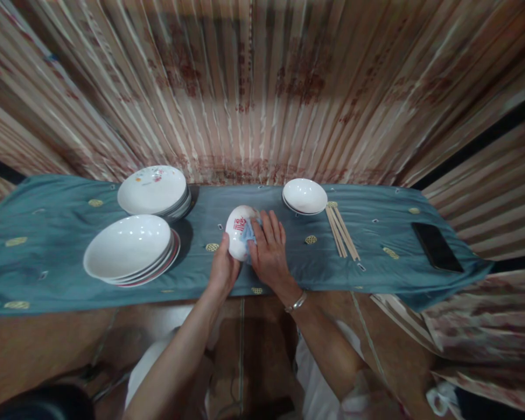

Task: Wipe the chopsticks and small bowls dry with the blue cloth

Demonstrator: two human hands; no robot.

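Note:
Over the middle of the cloth-covered table, my left hand [224,267] grips the near left edge of a small white bowl [234,227]. The bowl is tilted so that a red character on its surface faces me. My right hand [269,251] presses a light blue cloth [247,233] against the bowl's right side, with its fingers bent over the cloth. Part of the bowl and most of the cloth are hidden under that hand.
Two stacks stand at the left: flowered plates [151,192] behind, larger white bowls [129,248] in front. Small white bowls [305,196] sit at the back right, beside several wooden chopsticks [341,233]. A black phone [436,247] lies near the right end of the teal tablecloth [389,221]. Curtains [262,87] hang behind.

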